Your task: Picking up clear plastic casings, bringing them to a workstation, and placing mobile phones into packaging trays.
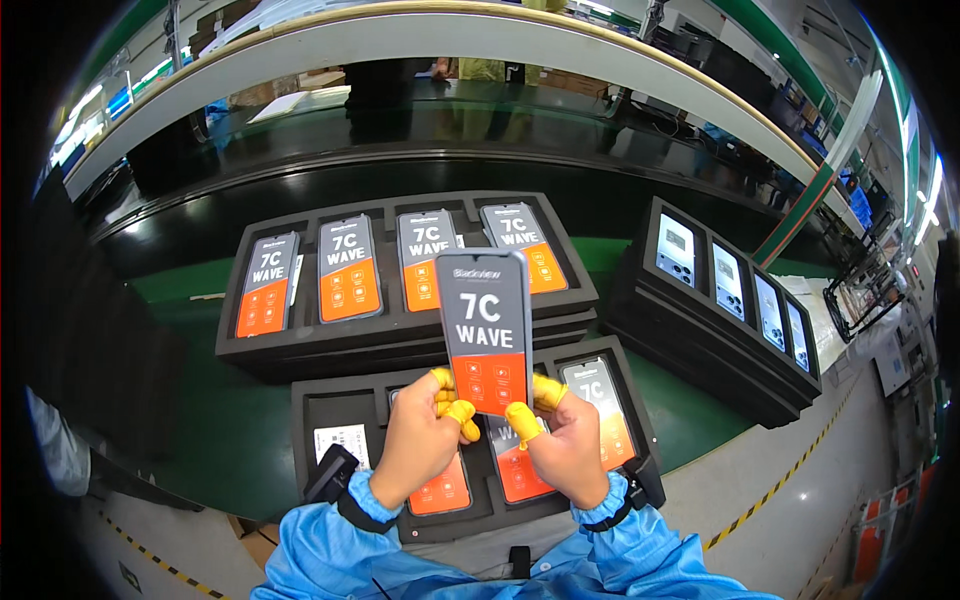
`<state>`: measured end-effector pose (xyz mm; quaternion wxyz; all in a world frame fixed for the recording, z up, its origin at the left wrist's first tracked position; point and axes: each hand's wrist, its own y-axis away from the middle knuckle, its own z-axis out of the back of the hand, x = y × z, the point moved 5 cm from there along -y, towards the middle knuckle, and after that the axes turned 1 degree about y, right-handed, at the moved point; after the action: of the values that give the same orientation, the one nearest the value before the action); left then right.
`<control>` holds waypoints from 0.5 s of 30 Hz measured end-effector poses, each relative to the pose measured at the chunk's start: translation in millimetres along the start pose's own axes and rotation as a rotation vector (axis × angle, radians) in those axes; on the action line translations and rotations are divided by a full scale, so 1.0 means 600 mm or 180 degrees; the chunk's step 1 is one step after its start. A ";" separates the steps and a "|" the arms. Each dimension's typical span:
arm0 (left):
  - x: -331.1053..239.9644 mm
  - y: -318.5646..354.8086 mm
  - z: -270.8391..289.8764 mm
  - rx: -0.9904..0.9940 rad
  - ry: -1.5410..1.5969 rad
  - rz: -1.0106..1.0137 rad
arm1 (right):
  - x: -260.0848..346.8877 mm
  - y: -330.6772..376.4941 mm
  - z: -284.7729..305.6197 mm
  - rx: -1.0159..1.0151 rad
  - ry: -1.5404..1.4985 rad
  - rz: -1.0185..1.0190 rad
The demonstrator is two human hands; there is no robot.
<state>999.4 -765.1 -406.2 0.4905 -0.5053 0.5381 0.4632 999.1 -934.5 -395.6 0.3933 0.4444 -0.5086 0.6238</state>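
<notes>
A smartphone (pixel 488 325) with a grey and orange film on its face is held up, nearly upright, over the near foam tray. My left hand (pixel 425 435) grips its lower left edge. On the lower right edge, my right hand (pixel 566 440) pinches it, and both wear yellow finger cots. Below them is the near black foam tray (pixel 325 385), partly hidden by my hands and forearms. In its left slot lies a white printed label (pixel 342 442). Farther right in it sit several phones with the same film, such as the rightmost phone (pixel 597 405).
Behind stands a stack of black foam trays (pixel 400 338), its top one holding several orange-and-grey phones (pixel 350 268). At right, another tray stack (pixel 690 340) carries phones with lit screens (pixel 728 280). All rest on a green worktop (pixel 690 430). A pale shelf rail (pixel 440 32) crosses above a dark conveyor.
</notes>
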 end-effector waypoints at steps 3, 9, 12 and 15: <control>0.006 -0.003 0.006 0.0575 -0.0105 0.0406 | 0.012 -0.013 0.004 0.0031 -0.0200 -0.0299; -0.069 0.001 0.057 0.0846 0.1717 -0.0948 | 0.027 -0.015 -0.009 0.1097 -0.5577 -0.2014; -0.069 0.009 0.106 0.0202 0.1763 -0.1089 | 0.035 -0.001 -0.013 0.1533 -0.5865 -0.1698; -0.070 0.006 0.102 0.0057 0.1878 -0.1048 | 0.035 0.013 -0.014 0.1797 -0.5782 -0.1570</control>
<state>999.9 -700.1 -369.9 0.3862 -0.6934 0.5721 0.2068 984.5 -926.5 -378.6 -0.1488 0.9265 -0.3428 0.0438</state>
